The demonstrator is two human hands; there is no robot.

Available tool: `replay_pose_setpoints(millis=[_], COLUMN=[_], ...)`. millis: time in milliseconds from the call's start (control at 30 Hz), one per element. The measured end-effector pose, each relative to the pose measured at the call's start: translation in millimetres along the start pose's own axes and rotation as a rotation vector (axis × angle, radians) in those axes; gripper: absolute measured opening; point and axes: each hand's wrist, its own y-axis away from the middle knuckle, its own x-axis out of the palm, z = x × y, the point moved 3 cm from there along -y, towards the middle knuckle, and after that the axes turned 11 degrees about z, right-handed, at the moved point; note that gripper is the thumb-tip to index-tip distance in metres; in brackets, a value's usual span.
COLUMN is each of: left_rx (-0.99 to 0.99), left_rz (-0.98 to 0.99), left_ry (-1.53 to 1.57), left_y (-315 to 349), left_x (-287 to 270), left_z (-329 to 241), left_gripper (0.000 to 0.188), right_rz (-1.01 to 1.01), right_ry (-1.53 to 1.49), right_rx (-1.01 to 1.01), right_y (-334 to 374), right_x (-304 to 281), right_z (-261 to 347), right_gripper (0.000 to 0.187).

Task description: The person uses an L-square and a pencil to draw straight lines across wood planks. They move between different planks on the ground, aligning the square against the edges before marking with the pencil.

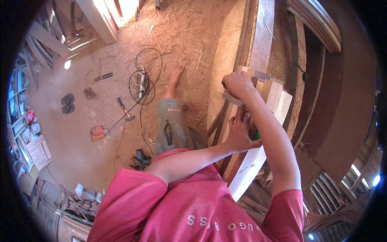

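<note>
Far to my left I see a pair of dark sandals (67, 103) on the sawdust floor, then a hammer (125, 109) and a tangle of black cable (142, 82) round what may be a power tool; it is too small for me to be sure. A small red object (98, 132) lies nearer the lower left. My outstretched leg, in grey trousers, runs up the middle to a bare foot (176, 75).

To the right of my leg, my left hand (238, 135) lies flat, fingers spread and pressed against the long pale plank (250, 167) that slants up from the lower middle. Something green (256, 136) peeks out at the edge of that palm; I cannot tell what it is.

Just above, my right hand (238, 85) is closed in a fist, gripping a thin flat strip (232, 99) against the stack of short wooden boards (274, 94) that stands on end near the middle right, between the plank and the big curved timber frame (258, 36) behind.

I judge these boards stiff and fairly light one by one, but heavy and apt to fan out or topple as a bundle. Their sawn faces look dry and rough, so not slippery, though splintery. I would hold them by the long edges, near the upper ends, with the flat hand steadying below.
</note>
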Motion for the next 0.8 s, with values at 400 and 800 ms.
replay_pose_setpoints(millis=[400, 800], left_rx=[0.032, 0.033], left_rz=[-0.039, -0.063], left_ry=[0.079, 0.035], left_y=[4.6, 0.7], left_x=[-4.3, -4.0], left_z=[-7.9, -2.6], left_gripper=[0.118, 0.118], right_rz=[-0.005, 0.047], right_ry=[-0.040, 0.070], right_rx=[-0.031, -0.009], right_y=[-13.0, 20.6], right_x=[6.1, -17.0], right_z=[-3.4, -0.3], right_gripper=[0.014, 0.010])
